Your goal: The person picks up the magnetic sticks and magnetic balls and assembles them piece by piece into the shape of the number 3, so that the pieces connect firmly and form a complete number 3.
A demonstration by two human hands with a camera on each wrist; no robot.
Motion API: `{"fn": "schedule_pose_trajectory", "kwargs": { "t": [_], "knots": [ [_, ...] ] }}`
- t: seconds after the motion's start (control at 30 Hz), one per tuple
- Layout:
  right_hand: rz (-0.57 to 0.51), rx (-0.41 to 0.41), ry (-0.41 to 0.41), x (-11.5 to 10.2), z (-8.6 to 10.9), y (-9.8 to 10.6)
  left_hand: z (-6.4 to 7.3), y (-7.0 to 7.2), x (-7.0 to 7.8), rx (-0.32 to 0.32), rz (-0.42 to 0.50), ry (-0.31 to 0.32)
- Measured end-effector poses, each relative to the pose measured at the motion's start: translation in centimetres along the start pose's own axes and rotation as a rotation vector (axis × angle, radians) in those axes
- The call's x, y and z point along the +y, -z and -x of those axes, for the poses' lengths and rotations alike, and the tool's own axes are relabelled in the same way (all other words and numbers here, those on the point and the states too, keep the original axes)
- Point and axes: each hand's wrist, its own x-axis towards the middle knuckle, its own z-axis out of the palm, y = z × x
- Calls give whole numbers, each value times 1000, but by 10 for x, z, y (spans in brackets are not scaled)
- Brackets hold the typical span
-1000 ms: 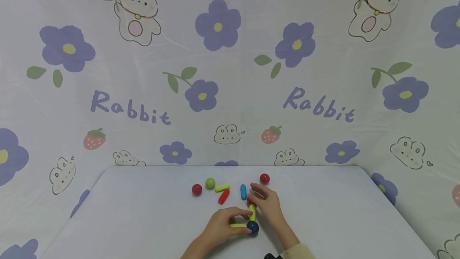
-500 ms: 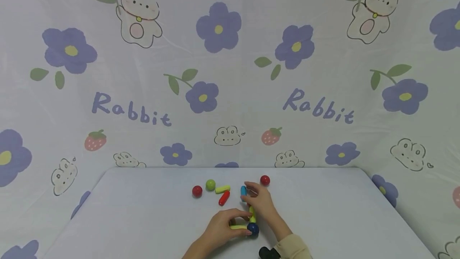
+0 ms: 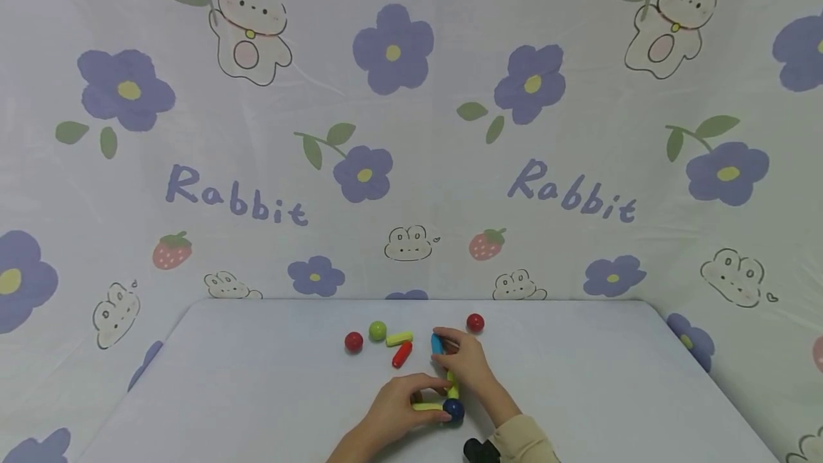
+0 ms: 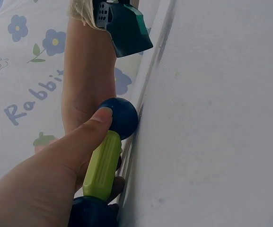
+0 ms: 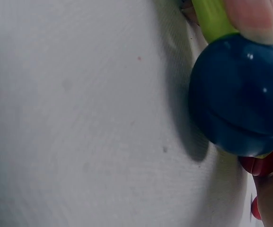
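My left hand (image 3: 401,406) grips a joined piece of magnetic rods and balls. Its thumb lies against a dark blue ball (image 3: 453,411), from which one yellow-green rod (image 3: 427,406) runs left and another (image 3: 453,384) runs away from me. In the left wrist view, a second blue ball (image 4: 92,213) caps the first rod's other end. A red ball (image 5: 264,163) shows behind the near blue ball in the right wrist view; my right hand hides it in the head view. My right hand (image 3: 472,359) pinches a light blue rod (image 3: 437,344) between thumb and index finger.
On the white table (image 3: 225,377), a red ball (image 3: 353,342), a green ball (image 3: 377,331), a yellow-green rod (image 3: 399,339) and a red rod (image 3: 402,354) lie left of the blue rod. Another red ball (image 3: 475,323) sits behind my right hand. A black device (image 3: 481,450) is at the right sleeve.
My right hand has left the red ball on the joined piece, moved left and away from me, and taken hold of the light blue rod. My left hand keeps its grip in place.
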Motion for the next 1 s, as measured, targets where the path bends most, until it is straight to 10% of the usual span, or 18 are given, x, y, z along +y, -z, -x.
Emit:
{"fn": "schedule_pose_trajectory", "kwargs": {
  "t": [1.0],
  "knots": [
    [-173, 161, -16, 0, 1, -1, 1, 1, -1, -6, 7, -10]
  ]
}}
